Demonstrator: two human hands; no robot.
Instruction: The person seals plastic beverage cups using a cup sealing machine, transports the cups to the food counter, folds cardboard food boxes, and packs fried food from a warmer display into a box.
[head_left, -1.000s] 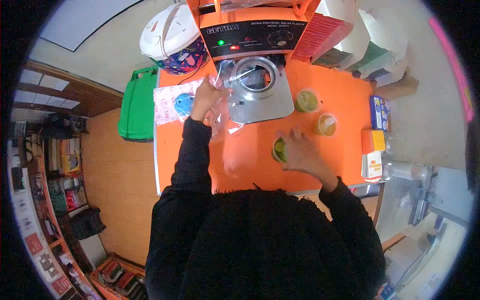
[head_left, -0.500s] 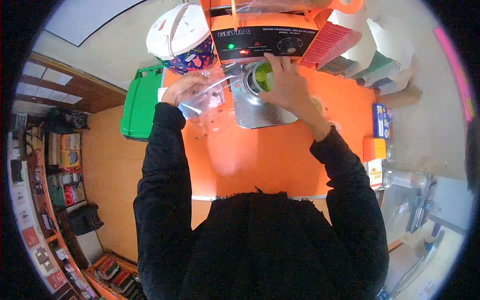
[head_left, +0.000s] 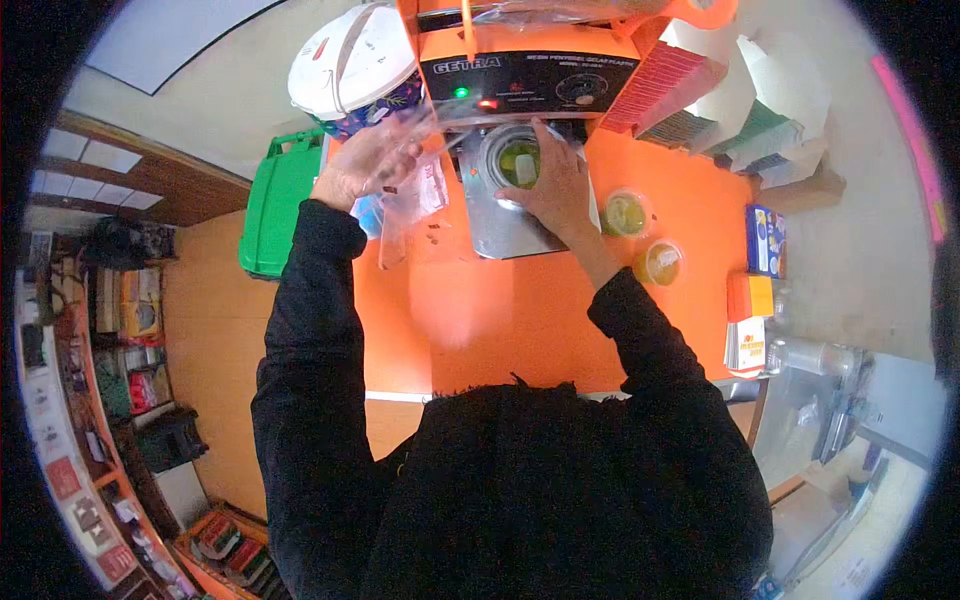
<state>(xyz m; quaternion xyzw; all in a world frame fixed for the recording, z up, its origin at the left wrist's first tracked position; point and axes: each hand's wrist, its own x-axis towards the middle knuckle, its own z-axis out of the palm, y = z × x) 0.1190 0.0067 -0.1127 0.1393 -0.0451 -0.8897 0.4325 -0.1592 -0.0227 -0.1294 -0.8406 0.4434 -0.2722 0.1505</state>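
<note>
A clear plastic cup (head_left: 522,165) with a green drink and what looks like ice is inside the metal ring (head_left: 494,160) of an orange cup sealing machine (head_left: 535,82). My right hand (head_left: 560,190) grips the cup's rim, thumb on the near side and fingers beyond. To the left, my left hand (head_left: 372,165) has its fingers curled on a clear plastic film (head_left: 430,130) that stretches toward the machine's front. A metal plate (head_left: 515,232) lies under the ring. Right of the machine, two cups of greenish-yellow drink, a farther cup (head_left: 625,213) and a nearer cup (head_left: 660,262), stand on the orange table.
A white-lidded bucket (head_left: 355,65) and a green case (head_left: 283,205) stand at the left. Folded paper boxes (head_left: 700,90) lean at the back right. A blue box (head_left: 766,240) and an orange-and-white box (head_left: 748,325) line the right edge of the orange table (head_left: 560,330).
My right hand has lowered the cup into the ring. My left hand has moved slightly up with the film. The two cups at the right have come out from behind my right arm.
</note>
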